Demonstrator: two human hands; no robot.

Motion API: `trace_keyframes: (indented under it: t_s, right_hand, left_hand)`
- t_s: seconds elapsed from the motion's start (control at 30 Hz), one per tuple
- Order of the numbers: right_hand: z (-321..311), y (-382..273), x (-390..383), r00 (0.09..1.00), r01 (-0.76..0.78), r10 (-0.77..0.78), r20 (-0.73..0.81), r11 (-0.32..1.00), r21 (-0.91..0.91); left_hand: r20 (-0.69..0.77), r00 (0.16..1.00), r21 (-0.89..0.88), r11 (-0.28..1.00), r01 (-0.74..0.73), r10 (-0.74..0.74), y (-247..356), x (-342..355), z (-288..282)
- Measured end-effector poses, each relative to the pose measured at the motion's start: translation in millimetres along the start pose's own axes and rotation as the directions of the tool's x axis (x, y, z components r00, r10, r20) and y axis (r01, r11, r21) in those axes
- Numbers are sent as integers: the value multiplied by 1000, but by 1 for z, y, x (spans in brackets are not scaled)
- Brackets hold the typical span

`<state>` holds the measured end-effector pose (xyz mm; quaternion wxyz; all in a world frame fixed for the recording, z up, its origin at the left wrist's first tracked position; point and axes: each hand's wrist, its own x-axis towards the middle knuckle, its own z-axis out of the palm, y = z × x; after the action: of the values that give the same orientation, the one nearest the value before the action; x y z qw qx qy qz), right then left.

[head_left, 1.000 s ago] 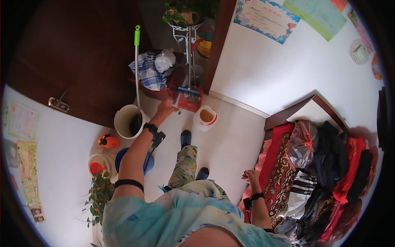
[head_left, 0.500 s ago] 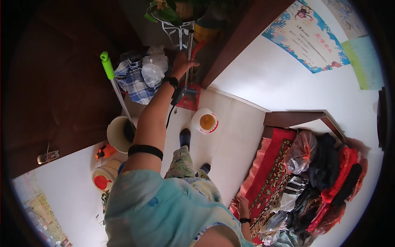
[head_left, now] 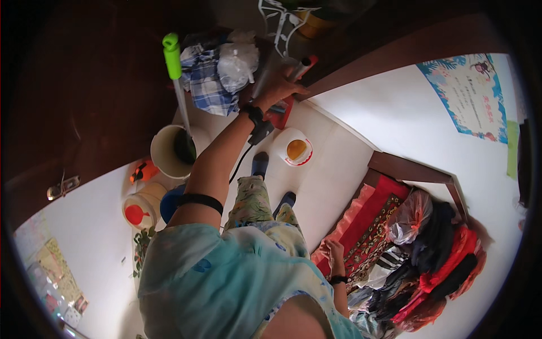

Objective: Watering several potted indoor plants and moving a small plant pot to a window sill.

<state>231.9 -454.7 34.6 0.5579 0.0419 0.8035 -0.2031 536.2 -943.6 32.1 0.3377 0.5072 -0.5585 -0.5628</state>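
Note:
My left hand (head_left: 276, 90) reaches far forward, closed around a silver pole (head_left: 300, 69) whose dark end tilts up toward me. A red dustpan (head_left: 280, 117) shows partly behind the hand and wrist. Whether the pole joins the dustpan is hidden. My right hand (head_left: 334, 254) hangs low on the right beside the red patterned cloth (head_left: 361, 217), its fingers loosely bent and apart, with nothing seen in them. On the floor just behind my left wrist stands a white jug (head_left: 288, 138) with a yellowish round opening.
At the left, a cream bucket (head_left: 161, 150) holds a green-topped mop pole (head_left: 172, 59). A blue checked cloth (head_left: 212, 85) and white plastic bag (head_left: 237, 65) lie ahead. Plastic-wrapped bundles (head_left: 411, 217) and dark clothes (head_left: 435, 237) cover the right side. A white plant stand (head_left: 282, 25) stands far ahead.
The silver pole has tipped, its upper end coming toward me, with my left hand around it. My right hand has come forward a little. The view has turned.

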Motion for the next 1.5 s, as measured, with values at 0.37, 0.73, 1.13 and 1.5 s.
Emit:
trace_keyframes:
  t_s: [0.37, 0.73, 1.13, 1.5]
  right_hand:
    - [10, -93, 51, 945, 251, -187, 268, 940, -230]
    - [4, -163, 117, 854, 448, -195, 483, 748, -491]
    - [147, -151, 36, 431, 856, 66, 900, 288, -430]
    - [174, 47, -96, 315, 903, 420, 851, 141, -405]
  left_hand:
    - [-88, 990, 38, 993, -110, 113, -34, -92, 23]
    - [-324, 941, -36, 993, -116, 98, 1, -220, 56]
    - [-667, 687, 256, 955, -152, 289, 30, -396, 110]
    - [-882, 408, 227, 972, -66, 234, 6, -621, 153]
